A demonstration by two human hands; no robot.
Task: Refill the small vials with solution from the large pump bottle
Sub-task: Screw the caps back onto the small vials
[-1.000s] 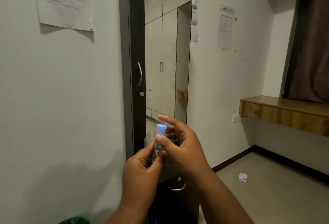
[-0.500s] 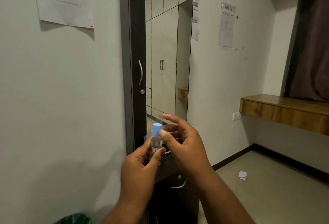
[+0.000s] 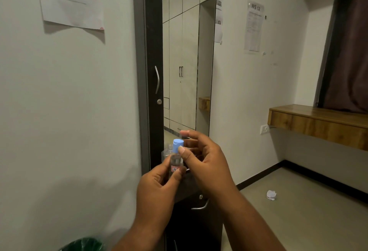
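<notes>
Spillage is the risk: left hand [image 3: 157,188] pinches the small clear labelled vial [image 3: 176,164] low, while right hand's [image 3: 205,163] thumb works its blue cap [image 3: 177,145], other fingers spread. A hard twist could tip it.

Clear plastic vial [image 3: 176,164]; wood shelf [image 3: 318,120]; glossy mirror [image 3: 187,51].

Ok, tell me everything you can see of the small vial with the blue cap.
The small vial is clear, plastic by its look, with a red-and-white label low on its body and a blue cap on top. It is held upright in front of the mirror. The left hand grips its body; the right hand has its thumb against the cap. Its fill level cannot be told.
</notes>
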